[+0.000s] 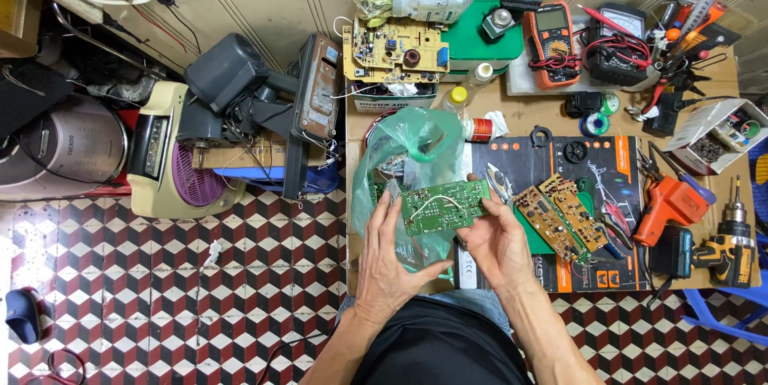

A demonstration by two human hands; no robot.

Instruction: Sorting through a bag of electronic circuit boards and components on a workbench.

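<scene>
Green circuit board (445, 206) was held level above the worktop's (528, 117) near edge, over a green plastic bag (404, 149). Left hand (390, 261) gripped its left end, fingers closed on the edge; right hand (498, 245) pinched its right end. Two brown circuit boards (560, 217) lay just right. Orange soldering gun (670, 203) and drill (726, 251) sat farther right.
</scene>
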